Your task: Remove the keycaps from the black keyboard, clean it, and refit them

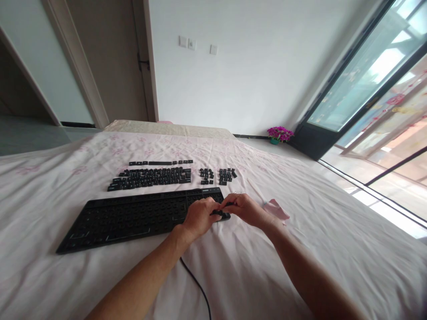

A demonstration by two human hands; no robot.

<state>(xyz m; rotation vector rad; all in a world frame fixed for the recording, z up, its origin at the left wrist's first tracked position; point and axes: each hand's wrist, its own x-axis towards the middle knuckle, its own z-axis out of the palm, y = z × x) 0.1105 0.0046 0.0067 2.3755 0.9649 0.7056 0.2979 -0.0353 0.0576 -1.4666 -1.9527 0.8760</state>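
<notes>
A black keyboard (133,213) lies at a slant on the cloth, most of its keycaps off and its key sockets bare. Over its right end, my left hand (200,217) is closed, with the fingertips at a few dark keys (217,213); what they grip is hidden. My right hand (246,209) meets it there, pinching a small dark tool with a thin wire end (237,193) that stands up above the knuckles; its exact kind is unclear. Behind the keyboard, loose black keycaps (153,178) lie in rows, with smaller keycap groups (207,175) to the right.
A pink cloth (276,210) lies right of my right hand, beside a thin pale stick (255,187). The keyboard's cable (196,283) runs toward me over the wrinkled bedsheet (66,284). Beyond are a potted purple plant (280,134), a wall and a glass door.
</notes>
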